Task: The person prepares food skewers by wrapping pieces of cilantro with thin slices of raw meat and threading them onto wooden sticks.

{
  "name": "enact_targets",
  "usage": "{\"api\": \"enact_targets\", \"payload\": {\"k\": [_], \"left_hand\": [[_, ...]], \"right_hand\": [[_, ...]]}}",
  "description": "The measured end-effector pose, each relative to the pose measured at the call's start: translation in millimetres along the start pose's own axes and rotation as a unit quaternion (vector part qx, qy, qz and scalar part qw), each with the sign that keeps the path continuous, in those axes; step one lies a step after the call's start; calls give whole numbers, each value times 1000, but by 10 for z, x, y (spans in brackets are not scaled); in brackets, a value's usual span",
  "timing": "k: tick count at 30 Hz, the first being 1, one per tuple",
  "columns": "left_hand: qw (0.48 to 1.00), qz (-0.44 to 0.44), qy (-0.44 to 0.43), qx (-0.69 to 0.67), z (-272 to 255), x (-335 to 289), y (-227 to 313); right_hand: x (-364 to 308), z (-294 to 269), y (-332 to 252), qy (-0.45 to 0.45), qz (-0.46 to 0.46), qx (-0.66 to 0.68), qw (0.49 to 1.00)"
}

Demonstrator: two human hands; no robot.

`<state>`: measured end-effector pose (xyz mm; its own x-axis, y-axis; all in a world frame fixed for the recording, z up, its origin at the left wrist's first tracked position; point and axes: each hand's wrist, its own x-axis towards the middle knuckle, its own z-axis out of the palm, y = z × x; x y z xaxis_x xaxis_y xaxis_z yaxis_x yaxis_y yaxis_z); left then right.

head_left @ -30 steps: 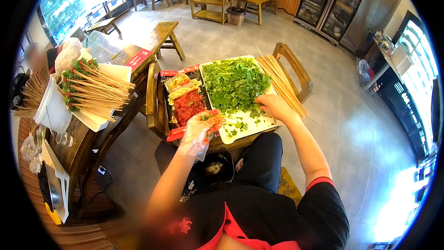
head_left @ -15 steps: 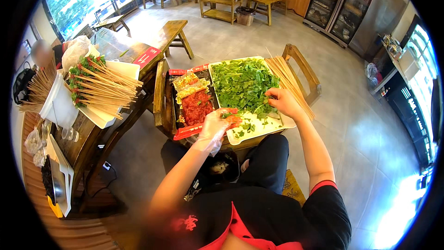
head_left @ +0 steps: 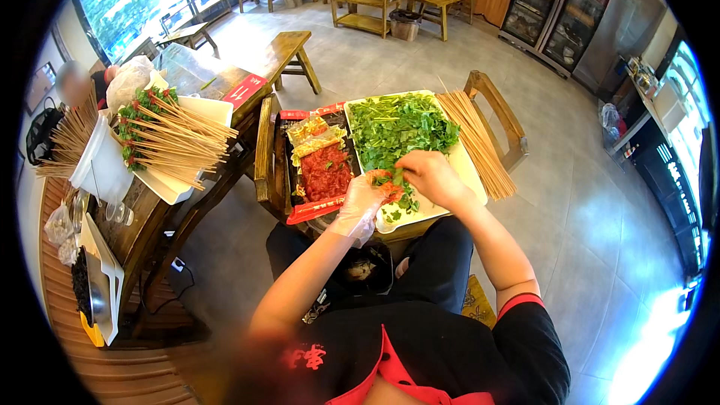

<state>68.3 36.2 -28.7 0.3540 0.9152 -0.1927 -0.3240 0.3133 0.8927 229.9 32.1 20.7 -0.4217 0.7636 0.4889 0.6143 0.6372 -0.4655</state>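
In a clear plastic glove, my left hand (head_left: 360,204) holds a thin slice of red meat (head_left: 391,193) with green cilantro on it. My bare right hand (head_left: 439,178) meets it from the right, fingers pinched on cilantro leaves (head_left: 406,201) over the slice. Under both hands is a white tray (head_left: 466,171), heaped at its far side with chopped cilantro (head_left: 401,126). Left of the tray, red meat (head_left: 327,169) lies in an opened red-edged package beside a yellow-patterned packet (head_left: 315,139).
Bare wooden skewers (head_left: 476,142) lie along the tray's right side, by a wooden chair frame (head_left: 506,124). On the left table, finished skewers (head_left: 184,131) rest in a white tray (head_left: 217,111), beside a white container (head_left: 97,161) of sticks. A dark bin (head_left: 364,270) stands between my knees.
My right hand has moved left from the cilantro heap to the meat slice in my left hand, bringing leaves along. The view has shifted slightly.
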Motion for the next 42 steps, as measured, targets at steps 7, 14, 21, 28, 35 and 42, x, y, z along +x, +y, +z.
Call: {"api": "enact_targets", "payload": {"k": [7,14,21,28,35,42], "left_hand": [[993,27,-7,115,27,-72,61],[999,14,8,-43,-82,-3,-66],[989,-15,0,-146,-125,-37,41],[985,6,-25,-173,-158,-45,36],[979,-20,-1,-203,-84,-56,77],[989,6,-7,-149,-43,-115,96]], "right_hand": [[-68,142,-153,-53,43,-45,997],[-18,19,-219,-66,0,28,997],[-2,-120,-7,-12,186,113,976],[0,-111,-93,-116,181,155,964],[-26,29,-136,13,55,92,994],[-21,25,-43,104,229,246,936]]}}
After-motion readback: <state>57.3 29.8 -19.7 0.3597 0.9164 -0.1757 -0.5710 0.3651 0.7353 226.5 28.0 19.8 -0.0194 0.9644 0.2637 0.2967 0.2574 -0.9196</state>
